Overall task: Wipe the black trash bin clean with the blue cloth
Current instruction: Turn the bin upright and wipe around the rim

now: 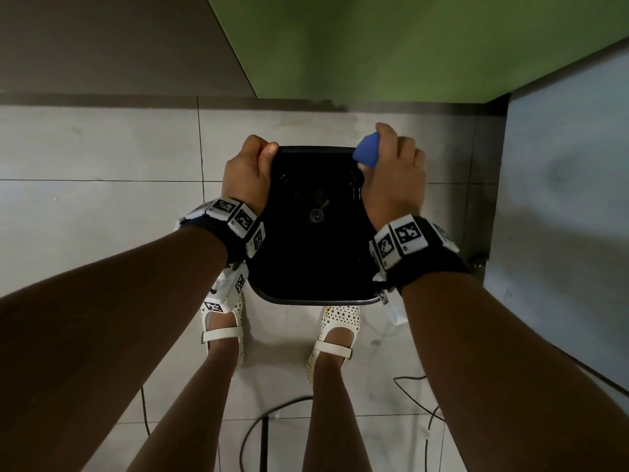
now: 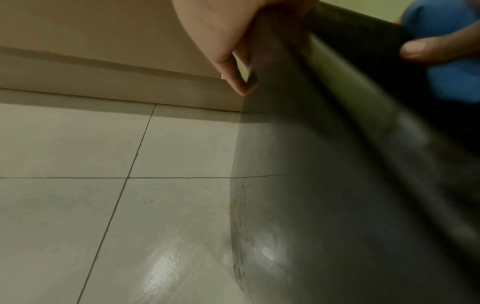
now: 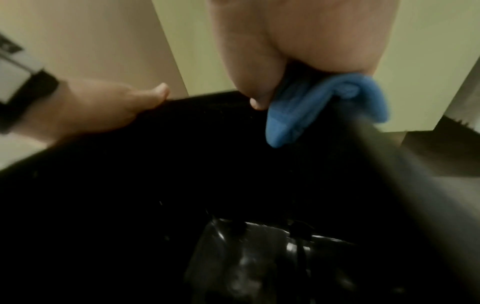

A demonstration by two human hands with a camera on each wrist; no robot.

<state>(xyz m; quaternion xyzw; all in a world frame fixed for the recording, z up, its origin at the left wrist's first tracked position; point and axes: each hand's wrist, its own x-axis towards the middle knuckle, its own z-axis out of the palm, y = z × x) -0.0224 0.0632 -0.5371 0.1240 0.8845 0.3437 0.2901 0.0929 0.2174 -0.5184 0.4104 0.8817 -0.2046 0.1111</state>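
Bin (image 1: 313, 253) stands open at frame center on the tiled floor (image 1: 102, 148). Left hand (image 1: 246, 172) grasps its upper-left rim. Right hand (image 1: 394, 168) clenches the blue cloth (image 1: 367, 152) against the upper-right rim corner.

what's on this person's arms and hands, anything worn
Both forearms are bare, with no sleeves, and neither the left hand nor the right hand wears a glove. Each wrist carries a black band ringed with white square blocks printed with black-and-white tag markers: the left wristband and the right wristband. White parts hang beneath both bands.
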